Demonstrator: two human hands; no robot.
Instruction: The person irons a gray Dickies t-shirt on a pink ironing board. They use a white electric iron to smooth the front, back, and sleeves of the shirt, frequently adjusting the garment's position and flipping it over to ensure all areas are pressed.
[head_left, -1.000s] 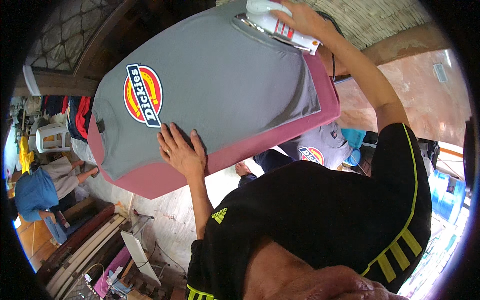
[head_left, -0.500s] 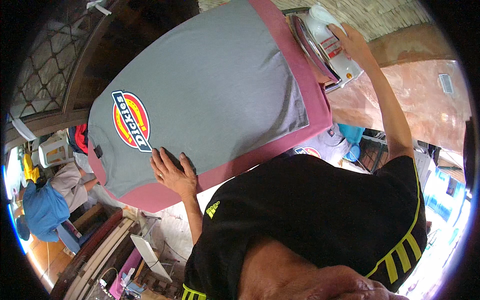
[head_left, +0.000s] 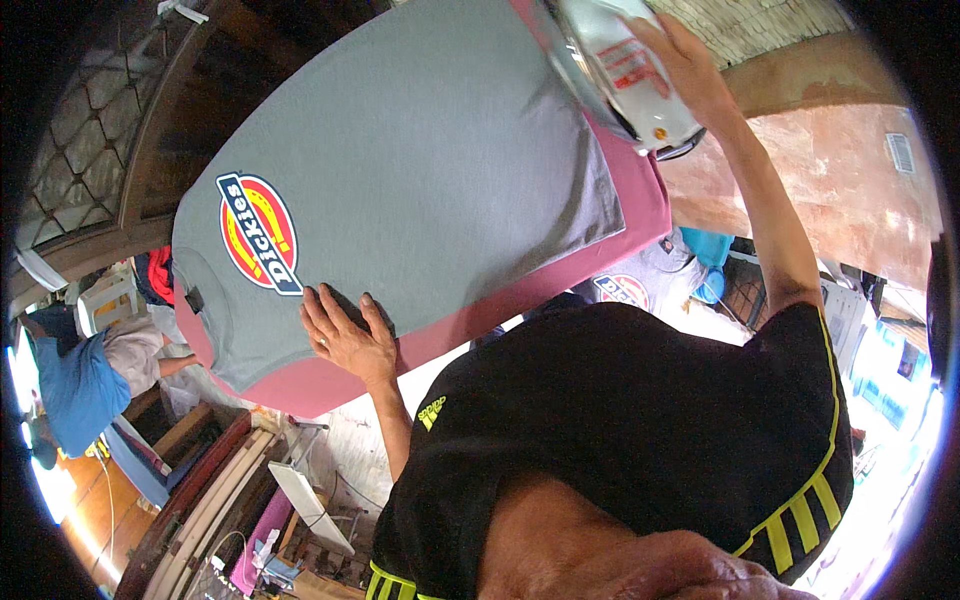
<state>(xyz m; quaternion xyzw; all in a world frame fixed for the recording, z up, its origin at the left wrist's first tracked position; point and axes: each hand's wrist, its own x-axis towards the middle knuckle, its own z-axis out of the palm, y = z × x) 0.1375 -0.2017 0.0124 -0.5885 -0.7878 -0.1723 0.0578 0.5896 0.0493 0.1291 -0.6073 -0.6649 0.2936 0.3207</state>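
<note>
The right grip [head_left: 685, 75] is clamped on the white iron [head_left: 625, 85], which has red markings. The iron stands at the far right corner of the ironing board [head_left: 295, 388], overlapping the hem end of the grey shirt [head_left: 420, 160]. It is blurred; contact with the cloth cannot be confirmed. The shirt lies spread out, neck toward the board's left end, pink cover showing along the near edge and right end. Creases run near the hem's near corner. The left grip [head_left: 355, 350] rests flat on the shirt by the near edge, fingers slightly apart, just beside the coloured badge [head_left: 258, 232]. Beyond the near edge, toward the right end, is a second grey shirt [head_left: 675, 258] with a similar badge.
</note>
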